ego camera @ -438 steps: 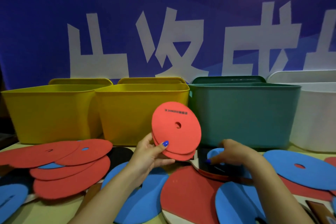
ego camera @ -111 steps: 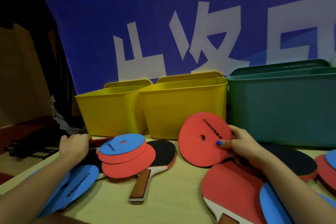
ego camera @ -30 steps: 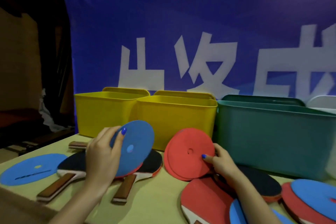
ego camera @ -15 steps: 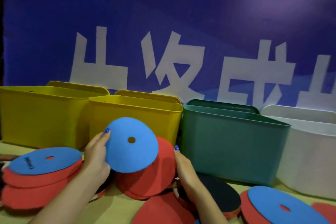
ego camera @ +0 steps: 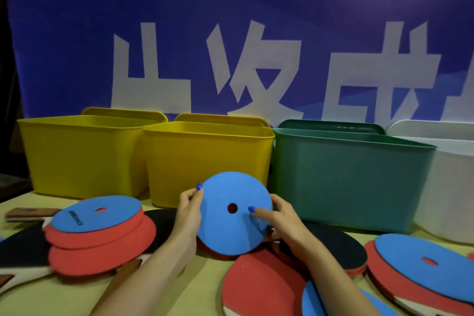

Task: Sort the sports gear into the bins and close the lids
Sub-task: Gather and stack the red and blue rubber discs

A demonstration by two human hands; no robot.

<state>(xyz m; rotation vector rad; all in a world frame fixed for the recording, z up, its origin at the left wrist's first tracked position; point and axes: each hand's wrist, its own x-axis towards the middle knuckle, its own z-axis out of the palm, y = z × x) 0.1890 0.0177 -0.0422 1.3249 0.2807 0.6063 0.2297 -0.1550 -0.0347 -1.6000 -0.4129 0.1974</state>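
A blue foam disc (ego camera: pixel 225 228) with a centre hole stands upright on the table, fronting a stack of red discs whose edges show below it. My left hand (ego camera: pixel 188 215) grips the stack's left edge. My right hand (ego camera: pixel 279 218) holds the right edge, its thumb on the blue face. Behind stand two yellow bins (ego camera: pixel 77 154) (ego camera: pixel 207 161), a green bin (ego camera: pixel 351 179) and a white bin (ego camera: pixel 454 187), all open-topped, with lids upright behind them.
At left lies a pile of red discs topped by a blue disc (ego camera: pixel 95 215), over black paddles (ego camera: pixel 23 249). A red paddle (ego camera: pixel 261 287) and a black paddle (ego camera: pixel 341 246) lie front right. More red and blue discs (ego camera: pixel 423 264) lie at far right.
The blue disc in my left hand has come together with the red stack in my right hand. Both hands now hold one stack, upright in front of the second yellow bin.
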